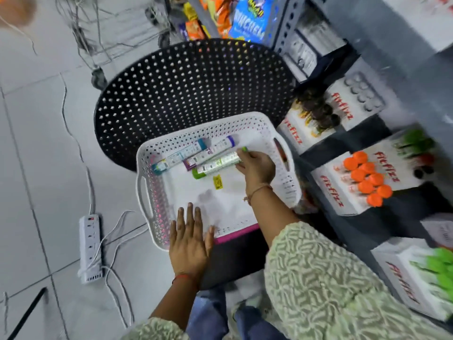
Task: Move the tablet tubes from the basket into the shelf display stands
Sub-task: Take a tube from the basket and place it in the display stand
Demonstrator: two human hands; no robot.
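A white perforated basket (147, 192) rests on a black perforated chair (186, 89). Three tablet tubes lie at its far side: a teal-capped tube (180, 155), a purple-capped tube (215, 148) and a green-capped tube (215, 164). My right hand (257, 165) reaches into the basket, and its fingers close around the right end of the green-capped tube, which still lies on the basket floor. My left hand (190, 239) lies flat with fingers spread on the basket's near rim. White display stands are on the shelf to the right, one with orange-capped tubes (365, 177), one with green-capped tubes (438, 268).
A small yellow label (217, 182) lies on the basket floor. A further stand with dark-capped tubes (316, 111) is higher on the grey shelf. A white power strip (89, 244) with trailing cables lies on the tiled floor at left. Snack packs (250, 18) hang beyond the chair.
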